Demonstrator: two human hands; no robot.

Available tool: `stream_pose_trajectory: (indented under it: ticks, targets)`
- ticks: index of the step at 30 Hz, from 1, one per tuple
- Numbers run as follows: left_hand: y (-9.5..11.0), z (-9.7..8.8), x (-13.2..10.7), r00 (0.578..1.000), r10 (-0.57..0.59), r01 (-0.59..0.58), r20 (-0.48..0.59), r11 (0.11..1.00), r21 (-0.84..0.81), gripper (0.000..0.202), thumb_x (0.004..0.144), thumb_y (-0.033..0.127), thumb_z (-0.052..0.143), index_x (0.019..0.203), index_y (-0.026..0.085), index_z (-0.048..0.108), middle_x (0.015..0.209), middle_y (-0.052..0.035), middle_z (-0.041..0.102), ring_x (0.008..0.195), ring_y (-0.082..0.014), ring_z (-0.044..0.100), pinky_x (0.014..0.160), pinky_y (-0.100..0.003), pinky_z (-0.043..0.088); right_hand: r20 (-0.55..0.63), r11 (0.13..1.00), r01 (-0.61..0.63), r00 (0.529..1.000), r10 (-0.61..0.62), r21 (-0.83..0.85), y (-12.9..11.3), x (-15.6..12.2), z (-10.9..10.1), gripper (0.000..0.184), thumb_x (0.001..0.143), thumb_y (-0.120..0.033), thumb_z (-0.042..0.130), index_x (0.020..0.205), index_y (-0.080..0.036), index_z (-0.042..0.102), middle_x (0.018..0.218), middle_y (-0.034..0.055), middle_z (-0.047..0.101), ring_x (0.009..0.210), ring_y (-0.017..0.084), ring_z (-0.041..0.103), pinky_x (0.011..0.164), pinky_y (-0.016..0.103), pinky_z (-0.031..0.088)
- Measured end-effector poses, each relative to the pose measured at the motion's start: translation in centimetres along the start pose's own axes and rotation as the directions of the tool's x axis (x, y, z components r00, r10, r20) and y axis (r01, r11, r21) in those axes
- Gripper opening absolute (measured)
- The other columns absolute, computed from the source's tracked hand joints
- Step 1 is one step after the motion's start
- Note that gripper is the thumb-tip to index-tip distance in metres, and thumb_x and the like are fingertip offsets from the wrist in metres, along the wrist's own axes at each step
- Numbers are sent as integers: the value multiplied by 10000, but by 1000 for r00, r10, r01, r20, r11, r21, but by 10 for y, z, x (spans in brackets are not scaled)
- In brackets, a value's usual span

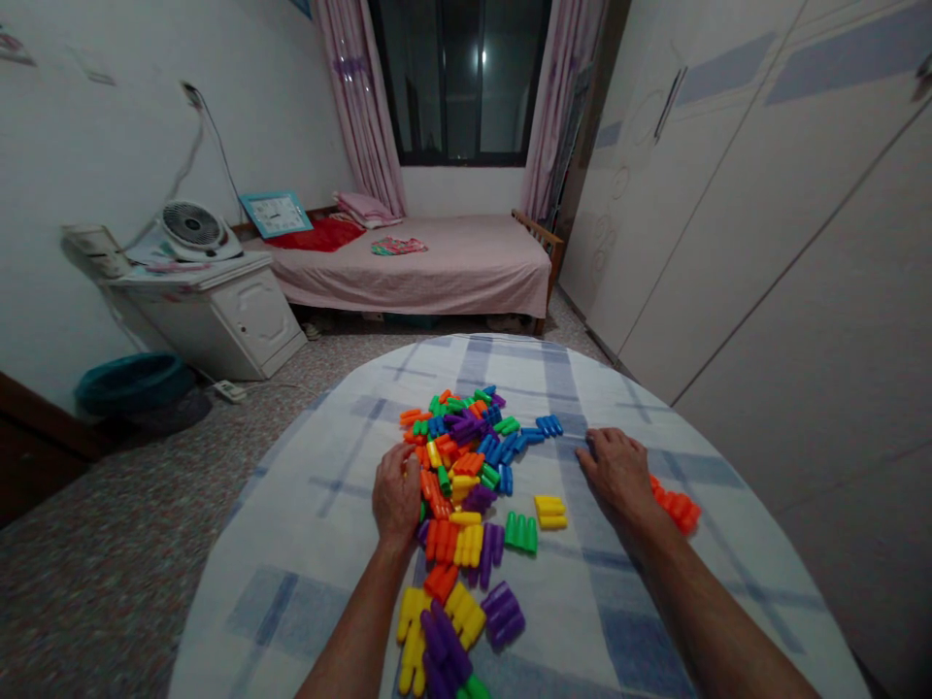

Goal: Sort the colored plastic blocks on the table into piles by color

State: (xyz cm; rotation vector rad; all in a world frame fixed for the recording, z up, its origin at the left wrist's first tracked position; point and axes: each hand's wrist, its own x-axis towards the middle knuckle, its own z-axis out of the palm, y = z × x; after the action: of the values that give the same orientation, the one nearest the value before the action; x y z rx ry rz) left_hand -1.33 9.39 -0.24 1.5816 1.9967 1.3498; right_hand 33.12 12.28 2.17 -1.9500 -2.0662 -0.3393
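Note:
A heap of plastic toy building pieces (466, 427), shaped like short joined tubes, spreads over the middle of the table in orange, yellow, green, blue and purple. My left hand (397, 490) rests against the heap's left edge, its fingers loosely bent and partly hidden; nothing shows in its grasp. On the cloth to the right of the heap lies my right hand (617, 468), open, thumb apart from the fingers. Orange pieces (679, 507) sit beside my right wrist. Between the hands are a yellow piece (550, 513) and a green piece (521, 533). A purple piece (503, 615) lies nearer me.
A blue-and-white checked cloth (291, 602) covers the round table. Beyond it stands a bed (437, 272) with a pink sheet. A white cabinet (248, 316) carries a fan (193, 228) at left, near a teal bin (135, 383). Wardrobe doors (728, 243) line the right side.

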Motion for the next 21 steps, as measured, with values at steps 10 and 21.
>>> stream_pose_trajectory:
  ticks: [10,21]
  targets:
    - [-1,0,0,1000,-2,2,-9,1000,-18,337,873,345,373,1043,187,617,1126,-88,617,1080,-232,557,993,-415,423,-67,927,110,993,-92,360,-65,17,18,254,835,-242,526,1072,-219,616,1187,85,571,1118,236,494,909,378,381]
    - [2,0,-1,1000,5,-5,-23,1000,-18,332,874,348,376,1030,192,624,1098,-78,630,1065,-218,571,988,-391,431,-125,965,-38,989,73,259,-49,28,18,313,835,-180,462,1113,-175,606,1222,130,553,1147,269,482,894,421,396]
